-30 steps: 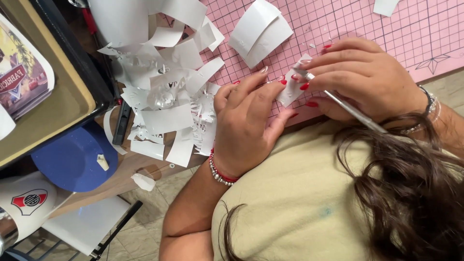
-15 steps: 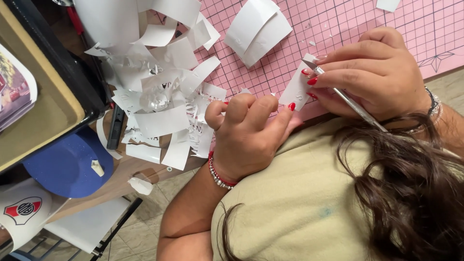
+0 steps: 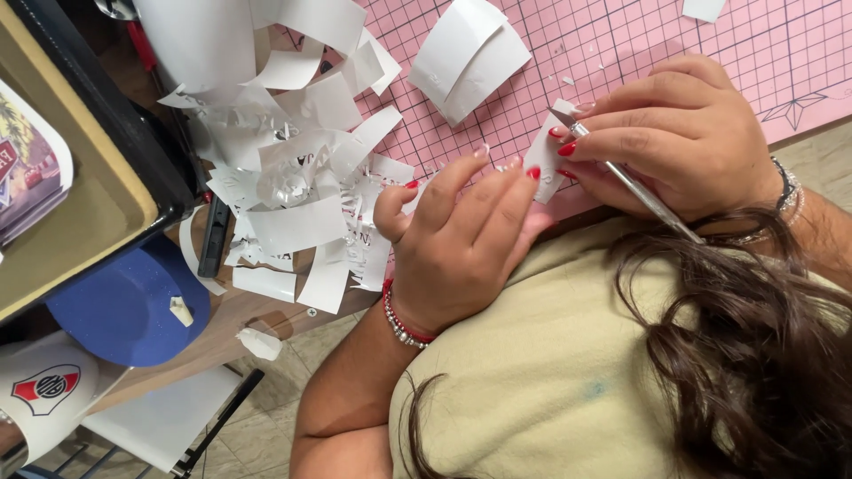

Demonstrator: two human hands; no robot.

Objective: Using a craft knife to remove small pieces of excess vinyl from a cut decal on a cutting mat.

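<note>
My left hand, with a red bead bracelet at the wrist, pinches the lower edge of a small white paper piece at the near edge of a pink gridded cutting mat. My right hand grips a thin silver craft tool like a pen, its tip resting at the top of the same paper piece. Its fingertips also touch the paper. Both hands work close together over the mat's edge, just above my beige shirt.
A heap of cut white paper scraps lies left of the hands. Curled white sheets rest on the mat farther off. A blue cap, a dark-rimmed tray and a white crest-printed item sit at the left.
My left hand's fingers have stretched out and closed on the paper piece's lower edge. The right hand keeps the tool on the paper, barely shifted.
</note>
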